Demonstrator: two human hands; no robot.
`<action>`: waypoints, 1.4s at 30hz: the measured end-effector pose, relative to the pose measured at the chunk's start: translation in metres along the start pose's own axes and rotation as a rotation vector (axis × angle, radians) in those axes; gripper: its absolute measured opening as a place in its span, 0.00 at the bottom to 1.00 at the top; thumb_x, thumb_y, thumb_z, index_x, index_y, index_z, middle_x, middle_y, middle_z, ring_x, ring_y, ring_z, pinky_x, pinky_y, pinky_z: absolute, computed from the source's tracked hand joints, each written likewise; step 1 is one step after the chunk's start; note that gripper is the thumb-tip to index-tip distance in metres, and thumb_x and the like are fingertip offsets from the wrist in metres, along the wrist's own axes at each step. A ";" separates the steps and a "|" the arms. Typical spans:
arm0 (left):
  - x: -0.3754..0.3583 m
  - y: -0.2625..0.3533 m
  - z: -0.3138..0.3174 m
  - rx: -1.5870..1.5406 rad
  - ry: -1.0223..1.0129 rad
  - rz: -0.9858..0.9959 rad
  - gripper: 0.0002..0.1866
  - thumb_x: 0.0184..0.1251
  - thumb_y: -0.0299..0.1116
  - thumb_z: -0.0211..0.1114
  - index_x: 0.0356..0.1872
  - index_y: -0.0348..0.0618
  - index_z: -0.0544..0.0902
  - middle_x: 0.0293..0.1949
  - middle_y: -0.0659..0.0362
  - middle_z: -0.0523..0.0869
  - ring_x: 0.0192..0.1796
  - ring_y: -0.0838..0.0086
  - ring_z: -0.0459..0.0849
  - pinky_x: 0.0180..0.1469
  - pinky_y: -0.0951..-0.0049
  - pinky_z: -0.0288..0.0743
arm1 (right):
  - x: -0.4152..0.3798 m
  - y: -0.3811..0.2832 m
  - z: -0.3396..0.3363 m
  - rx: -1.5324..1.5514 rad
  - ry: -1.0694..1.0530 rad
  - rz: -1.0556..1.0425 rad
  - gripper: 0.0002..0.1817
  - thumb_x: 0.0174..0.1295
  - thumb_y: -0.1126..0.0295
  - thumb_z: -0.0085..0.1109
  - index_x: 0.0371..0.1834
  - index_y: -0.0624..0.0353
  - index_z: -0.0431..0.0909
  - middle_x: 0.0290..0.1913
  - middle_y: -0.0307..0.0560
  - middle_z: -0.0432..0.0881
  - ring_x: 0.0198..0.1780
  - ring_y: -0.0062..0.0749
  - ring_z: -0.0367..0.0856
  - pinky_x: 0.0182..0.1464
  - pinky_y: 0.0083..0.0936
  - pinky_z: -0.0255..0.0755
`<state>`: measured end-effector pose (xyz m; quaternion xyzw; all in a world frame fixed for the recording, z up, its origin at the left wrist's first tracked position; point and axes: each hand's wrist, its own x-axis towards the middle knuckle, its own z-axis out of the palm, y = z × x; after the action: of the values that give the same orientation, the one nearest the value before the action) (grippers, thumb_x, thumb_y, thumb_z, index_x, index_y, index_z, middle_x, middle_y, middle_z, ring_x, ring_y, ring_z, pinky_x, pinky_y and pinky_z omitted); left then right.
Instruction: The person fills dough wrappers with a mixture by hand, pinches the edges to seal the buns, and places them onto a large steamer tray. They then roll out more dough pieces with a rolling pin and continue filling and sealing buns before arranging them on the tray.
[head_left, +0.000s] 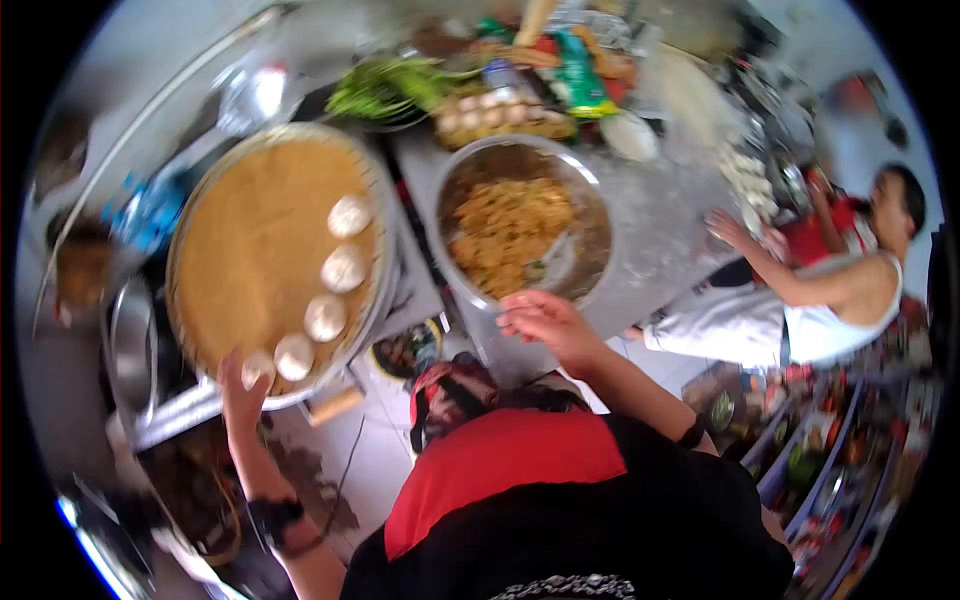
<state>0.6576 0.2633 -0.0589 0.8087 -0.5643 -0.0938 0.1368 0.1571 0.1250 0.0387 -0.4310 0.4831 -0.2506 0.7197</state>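
My left hand (243, 392) is at the lower edge of a big round tray (240, 230), its fingers around a pale stuffed bun (258, 370). Four pleated buns curve up the tray's right side from there, among them one (294, 357) close to my fingers and one (349, 215) at the top. By the near rim of a metal bowl (440, 225) is my right hand (545, 322), its fingers loosely bent and apart, with nothing visible in them. Orange-brown filling (510, 225) lies in the bowl, with a shiny utensil (563, 262), partly blurred, at its right.
To the right a co-worker (840, 310) reaches over the floured table (670, 220) near a row of dough pieces (748, 180). Behind the bowl stand eggs (490, 115) and leafy greens (385, 90). A metal basin (132, 345) is left of the tray.
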 end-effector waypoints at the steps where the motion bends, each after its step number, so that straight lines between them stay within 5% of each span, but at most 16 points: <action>1: -0.001 -0.012 0.005 -0.167 0.122 -0.099 0.30 0.54 0.31 0.67 0.60 0.36 0.70 0.60 0.47 0.71 0.63 0.57 0.69 0.63 0.62 0.64 | -0.001 -0.006 -0.005 -0.018 0.010 -0.002 0.17 0.64 0.67 0.54 0.54 0.59 0.72 0.44 0.42 0.83 0.44 0.24 0.79 0.44 0.20 0.67; 2: -0.004 -0.013 0.005 -0.740 0.217 -0.136 0.25 0.61 0.31 0.63 0.59 0.35 0.71 0.59 0.51 0.72 0.61 0.64 0.69 0.61 0.67 0.66 | -0.002 -0.011 -0.014 -0.003 0.049 -0.015 0.17 0.64 0.67 0.54 0.54 0.59 0.72 0.44 0.41 0.82 0.44 0.23 0.79 0.44 0.20 0.67; 3: -0.009 0.010 -0.004 -0.867 0.353 -0.284 0.21 0.65 0.32 0.61 0.57 0.34 0.72 0.57 0.54 0.74 0.59 0.69 0.70 0.59 0.70 0.67 | -0.002 -0.012 -0.024 0.006 0.074 -0.022 0.17 0.64 0.66 0.54 0.54 0.60 0.72 0.44 0.41 0.82 0.44 0.23 0.79 0.44 0.19 0.67; 8: -0.025 0.069 -0.026 -0.739 0.626 -0.380 0.20 0.71 0.35 0.52 0.57 0.32 0.74 0.55 0.54 0.78 0.54 0.69 0.76 0.56 0.70 0.70 | 0.001 -0.019 -0.091 0.132 0.186 -0.047 0.19 0.61 0.65 0.57 0.53 0.60 0.73 0.41 0.37 0.80 0.44 0.21 0.77 0.44 0.20 0.67; 15: -0.047 0.184 -0.017 -0.554 0.637 -0.533 0.20 0.69 0.39 0.50 0.56 0.39 0.77 0.53 0.59 0.78 0.55 0.68 0.76 0.58 0.63 0.68 | 0.043 -0.015 -0.226 0.183 0.221 -0.046 0.19 0.60 0.66 0.59 0.53 0.60 0.73 0.42 0.38 0.80 0.44 0.22 0.78 0.43 0.21 0.67; 17: -0.062 0.198 0.000 -0.472 0.587 -0.426 0.20 0.70 0.38 0.48 0.56 0.38 0.76 0.53 0.56 0.77 0.57 0.66 0.75 0.58 0.64 0.68 | 0.061 -0.015 -0.271 0.146 0.215 -0.030 0.19 0.59 0.66 0.59 0.53 0.59 0.73 0.42 0.39 0.80 0.44 0.23 0.78 0.43 0.22 0.68; 19: -0.060 0.247 0.016 -0.701 0.725 -0.365 0.19 0.67 0.31 0.57 0.53 0.26 0.75 0.41 0.48 0.83 0.38 0.61 0.82 0.43 0.69 0.80 | 0.075 -0.010 -0.310 0.124 0.223 -0.013 0.19 0.59 0.65 0.59 0.53 0.59 0.73 0.42 0.40 0.80 0.43 0.24 0.77 0.43 0.23 0.68; 21: -0.053 0.340 0.014 -0.629 0.716 -0.514 0.13 0.67 0.29 0.56 0.42 0.27 0.80 0.37 0.49 0.84 0.36 0.64 0.82 0.40 0.69 0.80 | 0.085 0.000 -0.347 0.160 0.213 -0.023 0.21 0.58 0.65 0.59 0.53 0.60 0.73 0.43 0.42 0.79 0.42 0.26 0.76 0.44 0.25 0.68; 23: -0.057 0.355 0.021 -0.498 0.513 -0.649 0.20 0.71 0.39 0.48 0.56 0.38 0.76 0.53 0.56 0.77 0.56 0.67 0.76 0.57 0.66 0.69 | 0.094 -0.006 -0.379 0.194 0.260 0.022 0.22 0.57 0.65 0.59 0.53 0.61 0.73 0.43 0.44 0.79 0.43 0.26 0.76 0.43 0.25 0.68; 30: -0.059 0.444 0.012 -0.391 0.456 -0.538 0.20 0.71 0.41 0.51 0.53 0.36 0.77 0.50 0.57 0.79 0.53 0.72 0.76 0.55 0.69 0.66 | 0.122 0.017 -0.456 0.167 0.462 -0.009 0.24 0.55 0.67 0.59 0.55 0.64 0.72 0.51 0.52 0.78 0.52 0.37 0.75 0.54 0.29 0.67; 33: -0.044 0.453 0.022 -0.440 0.671 -0.525 0.13 0.66 0.29 0.56 0.41 0.27 0.82 0.37 0.50 0.84 0.35 0.66 0.82 0.39 0.70 0.79 | 0.127 0.027 -0.478 0.172 0.557 -0.022 0.23 0.55 0.68 0.58 0.55 0.64 0.72 0.52 0.54 0.78 0.53 0.36 0.75 0.54 0.30 0.67; 37: -0.030 0.474 0.024 -0.447 0.424 -0.563 0.19 0.70 0.39 0.54 0.54 0.36 0.77 0.51 0.56 0.80 0.54 0.69 0.77 0.55 0.69 0.71 | 0.141 0.050 -0.507 0.110 0.623 -0.032 0.22 0.55 0.69 0.58 0.54 0.64 0.73 0.51 0.55 0.79 0.51 0.35 0.77 0.52 0.28 0.70; 42: -0.023 0.488 0.028 -0.468 0.352 -0.468 0.19 0.71 0.39 0.52 0.52 0.35 0.77 0.50 0.56 0.81 0.52 0.70 0.78 0.52 0.72 0.71 | 0.142 0.054 -0.549 -0.114 0.668 -0.122 0.20 0.57 0.70 0.59 0.52 0.62 0.73 0.48 0.50 0.80 0.47 0.30 0.78 0.49 0.25 0.71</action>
<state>0.2081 0.1224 0.0744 0.8665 -0.2952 -0.1084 0.3878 -0.2884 -0.1661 -0.1649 -0.3926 0.6786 -0.3931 0.4804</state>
